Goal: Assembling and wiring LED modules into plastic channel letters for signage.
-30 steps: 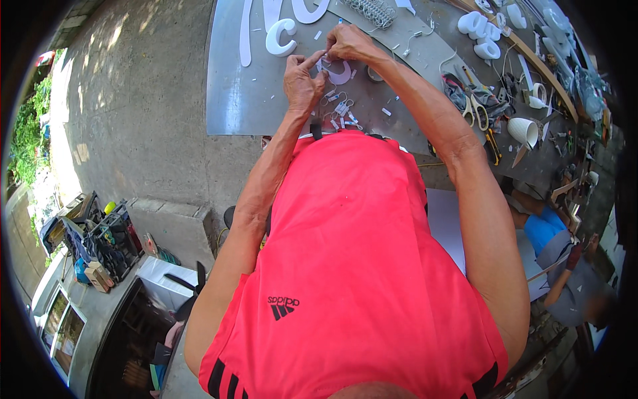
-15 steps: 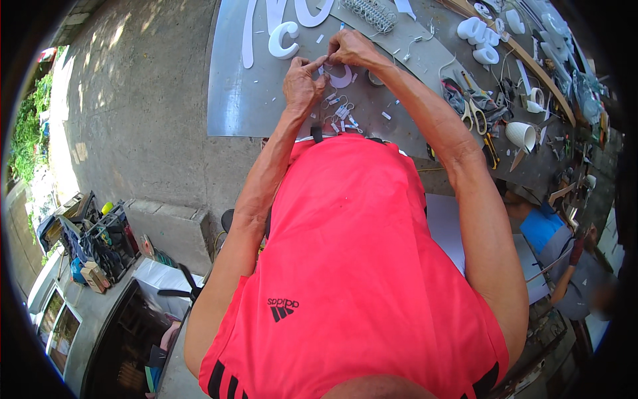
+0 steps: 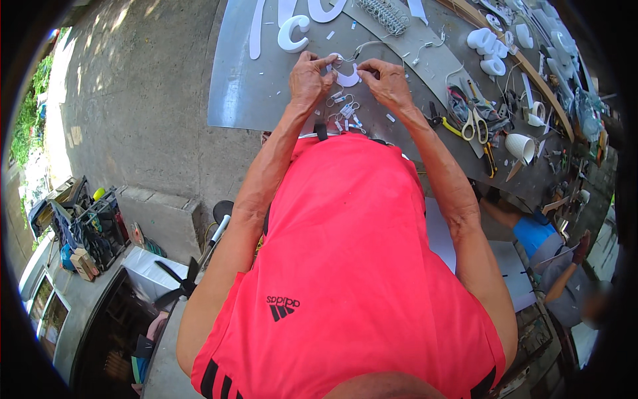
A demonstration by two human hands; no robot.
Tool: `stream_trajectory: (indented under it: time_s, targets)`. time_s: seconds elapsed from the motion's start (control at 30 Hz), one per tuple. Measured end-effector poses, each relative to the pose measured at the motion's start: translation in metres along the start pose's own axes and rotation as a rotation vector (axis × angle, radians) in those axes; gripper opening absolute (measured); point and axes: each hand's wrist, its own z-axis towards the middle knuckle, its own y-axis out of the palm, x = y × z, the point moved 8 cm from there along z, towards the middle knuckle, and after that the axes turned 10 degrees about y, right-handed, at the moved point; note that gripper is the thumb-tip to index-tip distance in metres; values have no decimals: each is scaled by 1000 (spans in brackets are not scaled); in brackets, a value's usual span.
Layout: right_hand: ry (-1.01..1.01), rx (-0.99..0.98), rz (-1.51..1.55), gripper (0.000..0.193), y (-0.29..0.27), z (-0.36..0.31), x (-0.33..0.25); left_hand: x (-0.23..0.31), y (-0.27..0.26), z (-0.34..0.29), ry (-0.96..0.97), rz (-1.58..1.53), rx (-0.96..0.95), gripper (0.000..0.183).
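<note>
A flat, curved white letter piece lies on the grey metal sheet between my hands. My left hand is closed, its thumb and forefinger pinched at the upper left end of this piece. At the opposite tip is my right hand, fingers pressed together; whatever they pinch is too small to make out. Just nearer to me lies a bunch of small white light modules on thin wires. Beyond my left hand stands a thick white letter c. A thin wire curves above the piece.
On the right are scissors, yellow-handled pliers, a white cup-shaped object and several white letter shells. A coil of module strips sits at the far side. Another person works at the lower right.
My right hand has drawn back to the right and toward me, away from my left, uncovering the curved piece and a wire. Pliers now show beside the scissors. The view has shifted slightly.
</note>
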Motion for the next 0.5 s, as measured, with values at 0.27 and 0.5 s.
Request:
stream_trajectory:
  time_s: [0.27,0.5]
  targets:
    - [-78,90,78,12,6,-25,-11,2,3,2,-14,5,-38,46]
    - [-566,201,-129,23,45,48,-95,-1,1,2,41,-31,56,44]
